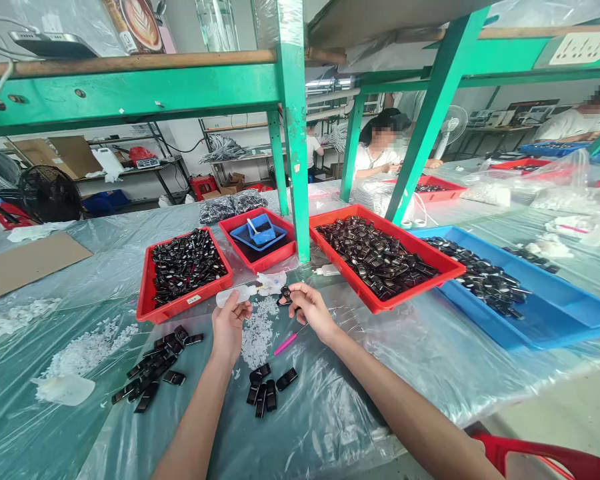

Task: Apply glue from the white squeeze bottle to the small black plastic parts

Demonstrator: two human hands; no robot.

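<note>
My left hand (pixel 231 320) is closed around a small translucent squeeze bottle (pixel 226 297), its nozzle pointing right. In my right hand (pixel 307 308) a small black plastic part (pixel 285 293) is pinched between the fingertips, close to the nozzle. Below the hands lies a strip of small white pieces (pixel 258 337). A tool with a pink handle (pixel 286 343) rests beneath my right hand; its thin end runs up toward the fingers. Nearer to me are a few black parts (pixel 263 393), with a larger loose pile (pixel 153 367) to the left.
Red trays (pixel 187 305) (pixel 375 303) full of black parts stand left and right, with a blue tray (pixel 570 320) farther right. A small red tray (pixel 260 265) holds blue scoops. A green post (pixel 296 167) rises ahead. Co-workers sit across the table.
</note>
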